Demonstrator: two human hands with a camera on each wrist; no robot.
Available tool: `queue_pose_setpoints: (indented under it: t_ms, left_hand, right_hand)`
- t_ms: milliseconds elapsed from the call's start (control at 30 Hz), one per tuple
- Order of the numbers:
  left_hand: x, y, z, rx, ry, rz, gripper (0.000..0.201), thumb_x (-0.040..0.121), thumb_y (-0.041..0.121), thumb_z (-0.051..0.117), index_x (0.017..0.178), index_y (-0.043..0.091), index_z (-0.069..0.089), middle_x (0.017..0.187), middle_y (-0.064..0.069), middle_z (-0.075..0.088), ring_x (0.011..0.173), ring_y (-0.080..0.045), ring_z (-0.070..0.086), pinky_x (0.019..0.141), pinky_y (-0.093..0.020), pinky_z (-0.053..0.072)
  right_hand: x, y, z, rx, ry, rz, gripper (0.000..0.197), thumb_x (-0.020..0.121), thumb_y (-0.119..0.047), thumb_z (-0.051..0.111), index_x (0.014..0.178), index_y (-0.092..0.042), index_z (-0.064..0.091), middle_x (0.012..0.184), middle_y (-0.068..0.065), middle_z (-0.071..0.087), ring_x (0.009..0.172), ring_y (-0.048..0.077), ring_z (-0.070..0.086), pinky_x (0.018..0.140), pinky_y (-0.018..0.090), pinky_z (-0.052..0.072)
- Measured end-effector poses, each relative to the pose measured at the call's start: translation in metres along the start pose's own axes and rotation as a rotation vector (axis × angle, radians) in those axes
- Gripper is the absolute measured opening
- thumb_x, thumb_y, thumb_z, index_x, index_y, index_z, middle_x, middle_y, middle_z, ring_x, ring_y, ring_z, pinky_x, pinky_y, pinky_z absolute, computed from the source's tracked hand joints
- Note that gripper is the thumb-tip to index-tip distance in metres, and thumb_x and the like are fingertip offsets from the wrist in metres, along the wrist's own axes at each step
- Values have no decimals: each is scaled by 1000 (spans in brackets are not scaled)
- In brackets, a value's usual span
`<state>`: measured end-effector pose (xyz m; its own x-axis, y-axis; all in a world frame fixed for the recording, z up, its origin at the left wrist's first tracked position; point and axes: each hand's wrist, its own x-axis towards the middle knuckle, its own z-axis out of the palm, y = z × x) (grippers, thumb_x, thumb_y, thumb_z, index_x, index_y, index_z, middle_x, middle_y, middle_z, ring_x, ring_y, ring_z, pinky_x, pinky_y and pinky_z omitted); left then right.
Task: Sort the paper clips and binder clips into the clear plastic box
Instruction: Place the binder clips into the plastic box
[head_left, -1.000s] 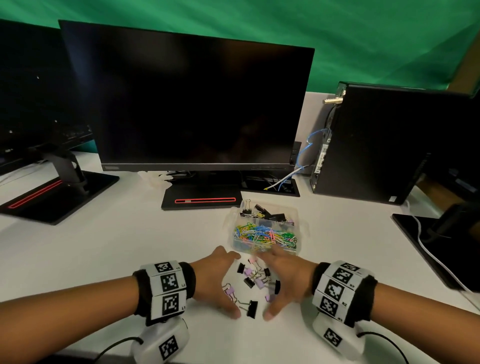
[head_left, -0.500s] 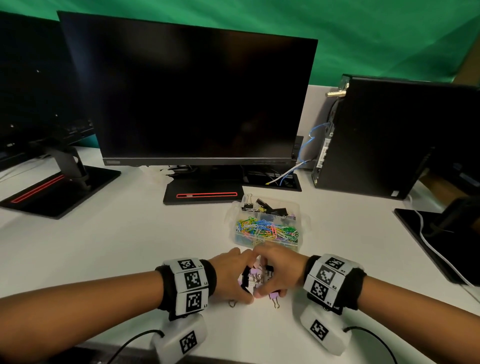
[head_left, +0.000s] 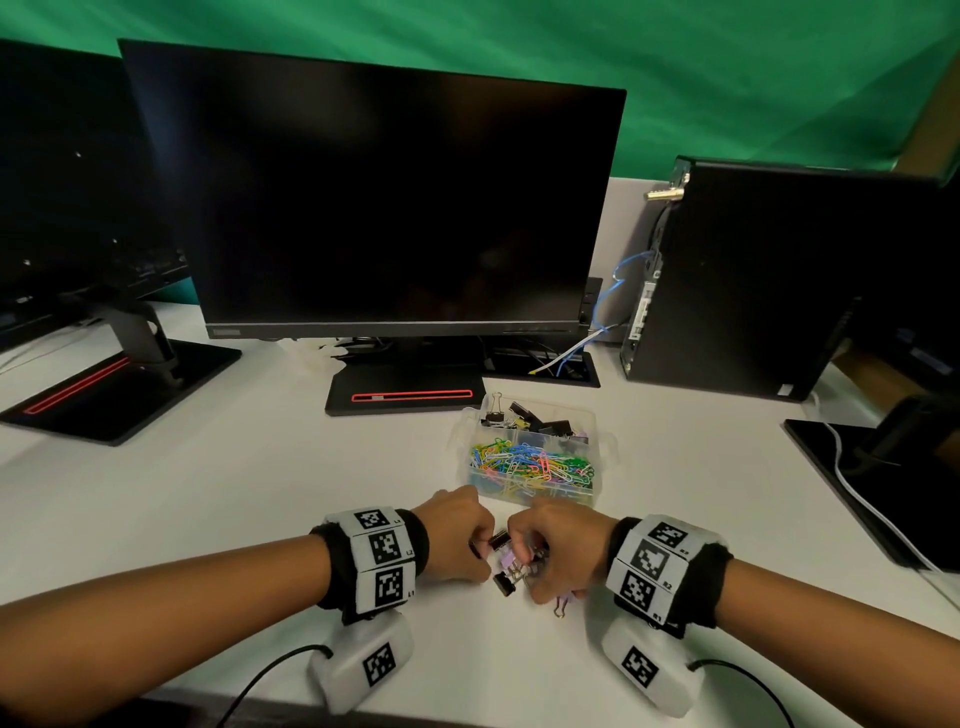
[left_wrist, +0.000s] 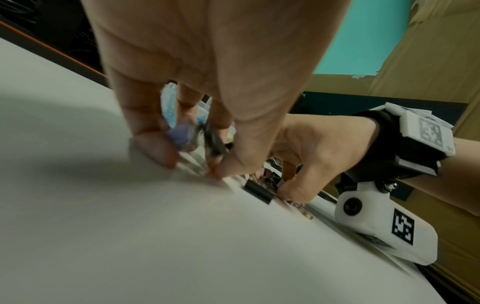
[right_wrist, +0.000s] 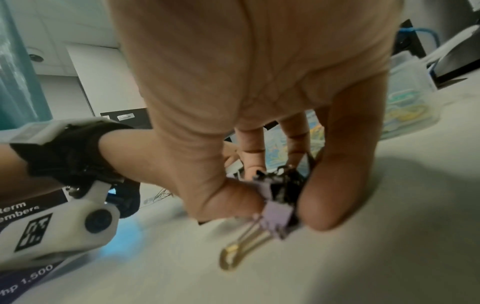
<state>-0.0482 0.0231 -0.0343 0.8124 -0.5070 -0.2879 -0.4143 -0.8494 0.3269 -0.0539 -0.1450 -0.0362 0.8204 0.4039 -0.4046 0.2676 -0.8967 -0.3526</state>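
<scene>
Near the front edge of the white desk, several purple and black binder clips lie bunched between my two hands. My left hand curls its fingers round purple and black clips on the left side of the bunch. My right hand pinches a purple binder clip with a gold wire handle, and black clips behind it. One black clip lies on the desk between the hands. The clear plastic box stands just beyond them, with coloured paper clips in front and black binder clips behind.
A large dark monitor on its stand fills the space behind the box. A second monitor base is at the left, a black computer tower at the right, and a white cable runs along the right desk edge.
Both hands have closed in from either side of the scattered binder clips, swept them into one bunch and curled their fingers round it.
</scene>
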Motion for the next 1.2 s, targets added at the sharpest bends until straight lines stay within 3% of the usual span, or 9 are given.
queue_pose_setpoints:
  t_ms: [100,333,433,500,600,733,833,1000,1200]
  left_hand:
    - [1,-4,-1,-52,58,45,16,79,16,62,91,8,68,88,4,45,80,-12,45,73,-22,39]
    - [5,-11,-9,-82,63,23,27,82,6,56,108,12,64,98,0,49,74,-8,44,56,-5,30]
    - [8,-13,-13,-131,33,-17,27,81,0,56,104,11,65,84,8,49,57,0,47,59,-10,40]
    - [10,-15,-16,-190,-2,-39,25,80,-2,56,99,11,66,76,11,47,48,-3,53,59,-19,50]
    - [10,-16,-19,-220,-14,-36,25,79,-4,57,99,8,67,68,12,50,45,-3,53,54,-14,48]
    - [12,-20,-30,-282,41,-4,24,79,-3,61,100,5,69,66,13,53,53,2,51,63,-14,48]
    - [17,-24,-45,-386,70,20,20,80,-4,62,96,5,70,71,10,58,44,2,56,56,-10,49]
    - [37,-21,-75,-508,186,76,16,81,-1,65,94,8,69,91,-1,64,49,-1,61,51,-10,50]
    - [87,-17,-99,-557,329,43,17,80,3,68,96,9,69,76,-4,67,47,1,60,55,-13,54]
  right_hand:
    - [1,4,1,-12,23,-15,22,59,-20,66,71,-26,49,86,15,69,79,30,66,57,26,45]
    - [-1,6,-6,12,67,-37,26,63,-13,70,58,-25,48,67,-1,61,58,23,62,50,20,43]
    - [-3,4,-10,55,62,-37,26,67,-8,70,60,-25,51,57,-5,56,45,15,58,52,21,47]
    - [-4,4,-14,95,62,-36,27,68,-4,68,60,-26,54,51,-11,54,42,10,58,53,21,49]
    - [-7,3,-23,164,44,-49,29,71,2,67,61,-23,56,53,-11,54,36,0,55,48,19,50]
    - [-5,8,-48,292,87,-73,30,76,4,68,60,-17,54,71,1,59,45,3,61,45,15,50]
    - [3,15,-74,412,156,-60,25,77,4,68,63,-13,56,75,2,59,49,7,64,46,15,50]
    - [27,39,-109,599,303,4,27,74,10,68,60,-12,60,67,3,57,59,19,65,60,29,59]
    - [59,64,-116,653,404,207,22,73,4,72,64,-13,63,70,10,64,58,22,65,66,33,59]
